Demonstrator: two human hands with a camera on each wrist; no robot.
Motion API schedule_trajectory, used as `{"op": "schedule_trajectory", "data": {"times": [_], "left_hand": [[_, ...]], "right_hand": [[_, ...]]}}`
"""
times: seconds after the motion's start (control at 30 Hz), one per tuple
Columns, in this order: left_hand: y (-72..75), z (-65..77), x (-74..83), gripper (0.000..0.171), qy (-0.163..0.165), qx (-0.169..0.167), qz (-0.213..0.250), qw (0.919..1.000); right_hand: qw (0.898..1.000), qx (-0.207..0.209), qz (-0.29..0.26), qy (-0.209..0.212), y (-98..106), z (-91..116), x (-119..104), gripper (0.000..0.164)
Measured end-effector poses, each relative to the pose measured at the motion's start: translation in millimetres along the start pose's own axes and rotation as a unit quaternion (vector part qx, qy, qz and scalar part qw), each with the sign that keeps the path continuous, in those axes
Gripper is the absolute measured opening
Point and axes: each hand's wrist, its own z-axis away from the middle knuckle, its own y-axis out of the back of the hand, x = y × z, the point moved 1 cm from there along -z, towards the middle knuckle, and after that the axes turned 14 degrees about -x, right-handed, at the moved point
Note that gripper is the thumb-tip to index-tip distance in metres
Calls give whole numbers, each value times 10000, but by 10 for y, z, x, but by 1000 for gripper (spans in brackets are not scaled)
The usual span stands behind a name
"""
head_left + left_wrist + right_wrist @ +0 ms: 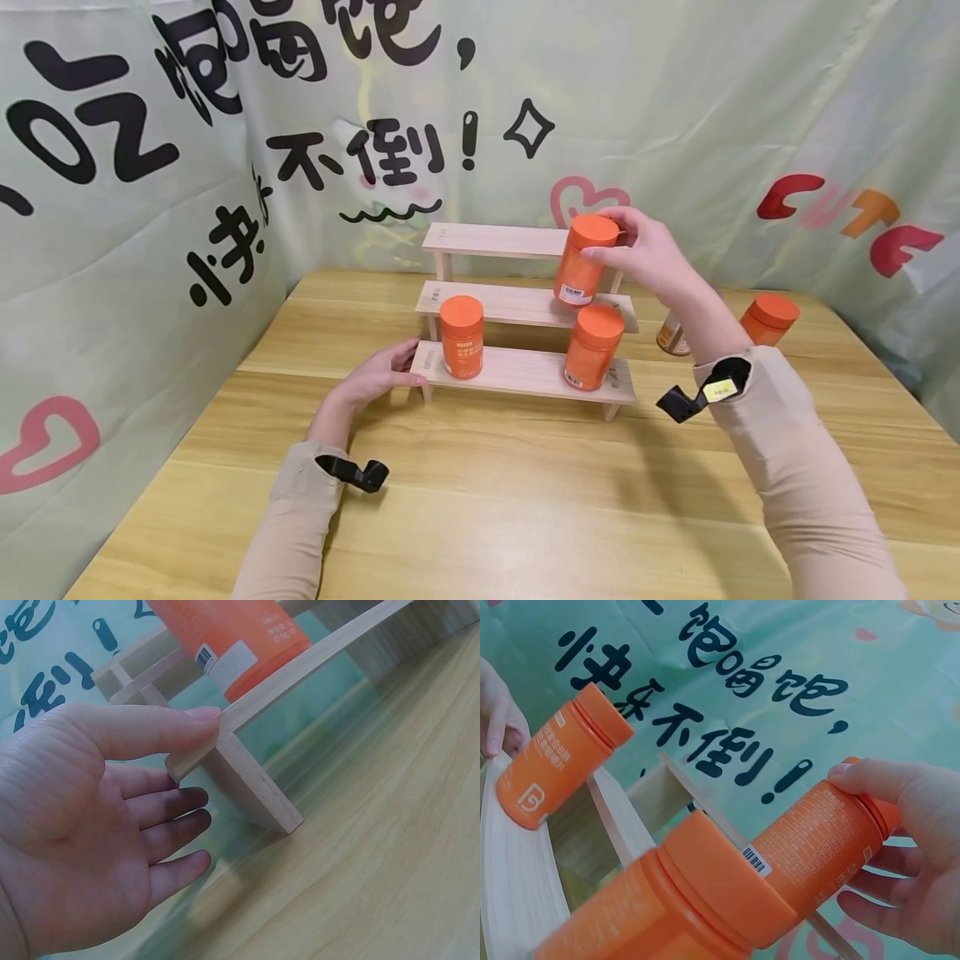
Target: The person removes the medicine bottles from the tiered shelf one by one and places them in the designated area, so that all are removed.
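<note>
A three-tier wooden display shelf (517,371) stands on the table. At its lower left end, my left hand (97,802) pinches the board's corner, thumb on top and index finger beneath, other fingers spread loosely. My right hand (648,254) grips an orange jar (581,271) near its lid between thumb and fingers. That jar is slightly tilted, its base close over the right part of the middle tier. On the bottom tier stand two similar orange jars, a left jar (462,337) and a right jar (594,350).
Beyond the shelf's right side, another orange jar (770,319) stands on the wooden table (480,500). A can-like container (672,336) is partly hidden behind the right forearm. A printed cloth backdrop (675,100) hangs behind and to the left.
</note>
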Motion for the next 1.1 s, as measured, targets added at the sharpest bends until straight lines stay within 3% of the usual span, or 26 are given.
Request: {"op": "schedule_trajectory", "data": {"times": [0.6, 1.1], "left_hand": [[7, -2, -8, 86, -9, -14, 70, 10000], [1, 1, -3, 86, -83, -80, 104, 9999]], "right_hand": [[9977, 263, 414, -466, 352, 383, 297, 63], [9919, 795, 507, -846, 715, 910, 627, 57]]}}
